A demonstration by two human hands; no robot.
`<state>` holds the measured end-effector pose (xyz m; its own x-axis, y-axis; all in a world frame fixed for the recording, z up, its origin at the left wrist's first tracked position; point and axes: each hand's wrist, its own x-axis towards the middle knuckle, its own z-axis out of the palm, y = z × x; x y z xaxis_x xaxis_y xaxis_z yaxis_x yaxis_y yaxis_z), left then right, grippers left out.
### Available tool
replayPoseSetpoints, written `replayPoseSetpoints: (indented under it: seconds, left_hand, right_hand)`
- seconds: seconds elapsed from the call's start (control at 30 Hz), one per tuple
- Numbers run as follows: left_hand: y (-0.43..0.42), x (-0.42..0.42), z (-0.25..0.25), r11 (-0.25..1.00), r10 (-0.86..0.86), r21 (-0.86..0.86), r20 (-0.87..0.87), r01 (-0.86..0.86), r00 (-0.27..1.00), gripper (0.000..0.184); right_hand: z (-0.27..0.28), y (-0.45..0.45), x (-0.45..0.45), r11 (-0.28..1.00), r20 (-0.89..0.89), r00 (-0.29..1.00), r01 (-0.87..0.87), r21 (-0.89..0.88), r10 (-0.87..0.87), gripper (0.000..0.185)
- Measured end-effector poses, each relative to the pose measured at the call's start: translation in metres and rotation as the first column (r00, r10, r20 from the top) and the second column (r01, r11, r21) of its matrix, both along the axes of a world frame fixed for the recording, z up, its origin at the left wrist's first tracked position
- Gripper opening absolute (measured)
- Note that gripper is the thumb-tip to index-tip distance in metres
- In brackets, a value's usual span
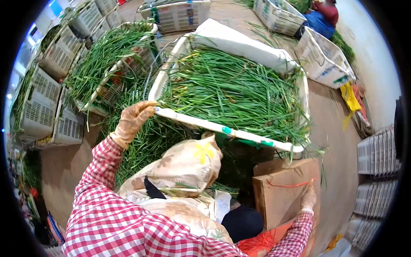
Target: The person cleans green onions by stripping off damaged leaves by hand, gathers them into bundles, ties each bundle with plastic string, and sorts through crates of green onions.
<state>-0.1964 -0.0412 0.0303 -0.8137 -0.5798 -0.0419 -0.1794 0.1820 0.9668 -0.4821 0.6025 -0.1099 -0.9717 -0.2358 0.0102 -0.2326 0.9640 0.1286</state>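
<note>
Left hand (130, 122), gloved, closed on the near-left corner of the white plastic crate (205, 118), fingers over the rim. Right hand (308, 199), also gloved, fingertips together at the end of a red string (287, 186), looks like a pinch; the string lies over the cardboard box (278, 205) beside the person's leg. Crate is in front of the person, past the patterned cloth (180, 165) on the lap, full of long green chives (231, 85), some hanging over the right side. White foam panel (239, 40) stands along the far side. Loose chives (150, 137) lie left of the crate, near another heaped crate (95, 92). Co-worker (319, 23) at the far right. What the crate rests on: cannot tell.

Risks, my judgement: only one hand is on the crate, at a corner, so a hard pull could swing or tip it and spill chives over the low near rim. Overhanging stalks could snag or bend if brushed by the right sleeve. Thin string could slip from the glove, or tangle with the red string bundle (257, 243) below. Tugging it could drag the box.
</note>
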Motion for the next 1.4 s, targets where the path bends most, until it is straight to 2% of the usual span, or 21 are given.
replayPoseSetpoints:
  seconds: [0.03, 0.13, 0.17, 0.2, 0.3, 0.37, 0.4, 0.47, 0.5, 0.53, 0.6, 0.67, 0.7, 0.8, 0.9, 0.93, 1.0, 1.03, 1.2, 1.3, 1.4]
  left_hand:
    - [-0.020, 0.004, -0.013, 0.999, 0.042, -0.011, 0.006, -0.042, 0.999, 0.036]
    - [-0.059, 0.003, -0.052, 0.994, 0.098, -0.054, -0.029, -0.100, 0.995, 0.052]
    - [-0.068, -0.004, -0.061, 0.948, 0.170, -0.280, 0.050, -0.150, 0.984, 0.059]
    - [-0.077, -0.010, -0.066, 0.853, 0.255, -0.493, 0.112, -0.169, 0.961, 0.066]
    - [-0.082, -0.046, -0.075, 0.850, 0.263, -0.507, 0.175, -0.142, 0.949, 0.085]
    - [-0.092, -0.067, -0.090, 0.893, 0.241, -0.434, 0.238, -0.119, 0.941, 0.088]
    - [-0.095, -0.074, -0.103, 0.926, 0.193, -0.359, 0.193, -0.114, 0.962, 0.085]
    - [-0.090, -0.082, -0.110, 0.874, 0.305, -0.472, 0.347, -0.116, 0.887, 0.079]
    - [-0.082, -0.085, -0.095, 0.879, 0.326, -0.464, 0.411, -0.113, 0.851, 0.074]
    - [-0.084, -0.081, -0.105, 0.854, 0.327, -0.506, 0.341, -0.121, 0.881, 0.070]
    - [-0.088, -0.080, -0.116, 0.883, 0.284, -0.439, 0.223, -0.164, 0.933, 0.063]
    - [-0.098, -0.075, -0.149, 0.761, 0.233, -0.629, 0.034, -0.160, 0.972, 0.057]
    - [-0.101, -0.074, -0.154, 0.768, 0.223, -0.621, 0.030, -0.157, 0.974, 0.056]
    - [-0.097, -0.073, -0.144, 0.813, 0.207, -0.559, 0.018, -0.162, 0.978, 0.055]
    - [-0.095, -0.070, -0.139, 0.894, 0.191, -0.414, 0.004, -0.172, 0.982, 0.057]
    - [-0.096, -0.070, -0.142, 0.901, 0.179, -0.396, -0.031, -0.176, 0.983, 0.057]
    - [-0.085, -0.077, -0.134, 0.975, 0.211, -0.047, -0.146, -0.219, 0.967, 0.059]
    - [-0.090, -0.072, -0.137, 0.830, 0.187, -0.526, -0.053, -0.187, 0.981, 0.057]
    - [-0.077, -0.073, -0.116, 0.899, 0.300, -0.368, 0.118, -0.239, 0.947, 0.055]
    - [-0.075, -0.074, -0.123, 0.925, 0.303, -0.233, -0.021, -0.300, 0.953, 0.055]
    - [-0.073, -0.073, -0.120, 0.903, 0.316, -0.298, -0.033, -0.311, 0.948, 0.054]
  right_hand:
    - [0.036, -0.023, 0.007, 0.959, 0.120, 0.964, 0.214, 0.183, -0.238, 0.044]
    - [0.076, -0.046, 0.001, 0.923, 0.166, 0.944, 0.225, 0.314, -0.286, 0.033]
    - [0.097, -0.076, 0.006, 0.944, 0.083, 0.962, 0.235, 0.231, -0.259, 0.029]
    - [0.112, -0.103, 0.007, 0.974, 0.058, 0.981, 0.178, 0.137, -0.187, 0.027]
    - [0.149, -0.196, 0.024, 0.965, -0.088, 0.987, -0.150, -0.215, 0.133, 0.021]
    - [0.137, -0.247, 0.024, 0.892, -0.183, 0.909, -0.408, -0.194, 0.375, 0.025]
    - [0.144, -0.280, 0.028, 0.872, -0.036, 0.906, -0.417, -0.256, 0.422, 0.026]
    - [0.131, -0.333, 0.027, 0.769, -0.093, 0.801, -0.595, -0.236, 0.591, 0.026]
    - [0.131, -0.363, 0.029, 0.786, 0.041, 0.810, -0.555, -0.274, 0.586, 0.029]
    - [0.117, -0.382, 0.024, 0.674, -0.063, 0.727, -0.663, -0.325, 0.684, 0.028]
    - [0.098, -0.427, 0.016, 0.727, 0.091, 0.748, -0.599, -0.335, 0.658, 0.028]
    - [0.081, -0.476, -0.004, 0.783, 0.207, 0.757, -0.576, -0.236, 0.619, 0.035]
    - [0.069, -0.496, -0.014, 0.740, 0.103, 0.756, -0.588, -0.326, 0.646, 0.040]
    - [0.054, -0.549, -0.029, 0.745, -0.010, 0.768, -0.625, -0.233, 0.640, 0.069]
    - [0.039, -0.573, -0.040, 0.791, 0.270, 0.746, -0.596, -0.136, 0.608, 0.086]
    - [0.019, -0.569, -0.041, 0.808, 0.342, 0.732, -0.537, -0.244, 0.590, 0.085]
    - [0.001, -0.558, -0.039, 0.762, 0.207, 0.747, -0.552, -0.337, 0.632, 0.083]
    - [0.002, -0.559, -0.041, 0.761, 0.219, 0.737, -0.568, -0.313, 0.640, 0.082]
    - [0.038, -0.568, -0.051, 0.703, 0.306, 0.662, -0.710, -0.035, 0.684, 0.087]
    - [0.032, -0.564, -0.067, 0.664, 0.169, 0.646, -0.743, -0.084, 0.744, 0.092]
    - [0.051, -0.581, -0.068, 0.671, 0.248, 0.635, -0.735, -0.097, 0.732, 0.104]
